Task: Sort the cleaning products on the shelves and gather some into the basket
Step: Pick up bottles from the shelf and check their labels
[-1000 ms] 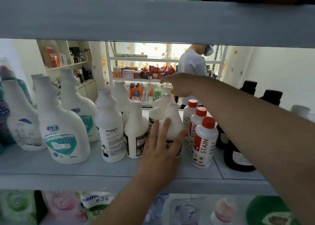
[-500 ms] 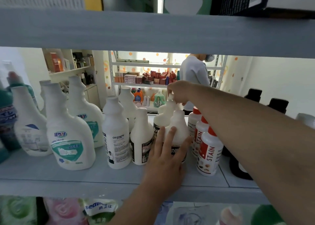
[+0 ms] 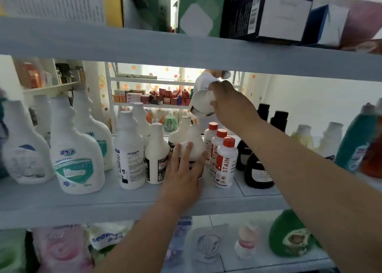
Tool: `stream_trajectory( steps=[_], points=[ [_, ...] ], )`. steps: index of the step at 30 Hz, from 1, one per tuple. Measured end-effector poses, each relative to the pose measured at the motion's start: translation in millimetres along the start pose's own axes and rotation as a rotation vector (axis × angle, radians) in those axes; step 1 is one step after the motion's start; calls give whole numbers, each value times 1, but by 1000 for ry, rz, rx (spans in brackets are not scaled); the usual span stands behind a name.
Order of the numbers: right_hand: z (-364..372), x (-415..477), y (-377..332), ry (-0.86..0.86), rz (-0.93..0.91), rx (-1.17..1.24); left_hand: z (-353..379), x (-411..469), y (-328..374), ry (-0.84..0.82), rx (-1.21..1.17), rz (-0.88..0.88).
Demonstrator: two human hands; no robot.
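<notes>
On the middle shelf (image 3: pixel 62 202): white cleaning bottles stand in rows, with black bottles (image 3: pixel 258 167) to their right.
Upper shelf (image 3: pixel 144 43): cardboard boxes, among them a dark blue box (image 3: pixel 266 14) with a barcode; its print is too small to read.
Biggest label: the teal-label bottle (image 3: pixel 76 148) carries a blue logo, too blurred to read.
Readable writing: "Oil enemy" on the tall white bottle (image 3: pixel 129 150); "STAIN" in red, running up the side of the red-capped bottles (image 3: pixel 226 163), three in a file; "seaway" on a pouch (image 3: pixel 107 236) on the shelf below.
Lifted bottle (image 3: pixel 200 103): plain white with a dark band at the base, tilted so that its base faces the camera, in the air behind the red caps and just under the upper shelf.
Front bottle (image 3: pixel 195 140): white, narrow-necked, black label, upright on the middle shelf, just left of the red-capped bottles.
Right hand (image 3: pixel 231 105): fingers curled round the lifted bottle's upper part.
Left hand (image 3: pixel 183 175): fingers straight, laid flat against the front bottle, thumb at its right side; it grips nothing.
Change: half a second ago the lifted bottle stood upright at the back of the row, the right hand on its top; now it is off the shelf and tipped. The left hand stays on the front bottle.
</notes>
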State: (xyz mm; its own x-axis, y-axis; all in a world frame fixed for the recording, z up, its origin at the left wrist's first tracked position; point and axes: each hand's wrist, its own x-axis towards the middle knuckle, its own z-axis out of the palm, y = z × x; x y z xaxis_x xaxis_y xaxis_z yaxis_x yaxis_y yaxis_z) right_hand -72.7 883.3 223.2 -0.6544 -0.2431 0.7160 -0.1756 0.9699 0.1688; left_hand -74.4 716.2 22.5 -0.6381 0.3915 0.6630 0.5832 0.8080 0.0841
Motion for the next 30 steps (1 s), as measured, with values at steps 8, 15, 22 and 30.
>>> stream_trajectory(
  steps=[8,15,22,30],
  points=[
    [-47,-85,-28,215,-160,-89,-27,-15,8,-96,-69,37],
    [-85,-141,-66,383,-161,129,-84,-39,8,106,-782,-272],
    [-104,-185,-97,186,8,662,-139,-73,-4,-139,-912,-109],
    [-67,-233,-112,-175,582,1428,-126,-187,55,-184,-1114,-466]
  ],
)
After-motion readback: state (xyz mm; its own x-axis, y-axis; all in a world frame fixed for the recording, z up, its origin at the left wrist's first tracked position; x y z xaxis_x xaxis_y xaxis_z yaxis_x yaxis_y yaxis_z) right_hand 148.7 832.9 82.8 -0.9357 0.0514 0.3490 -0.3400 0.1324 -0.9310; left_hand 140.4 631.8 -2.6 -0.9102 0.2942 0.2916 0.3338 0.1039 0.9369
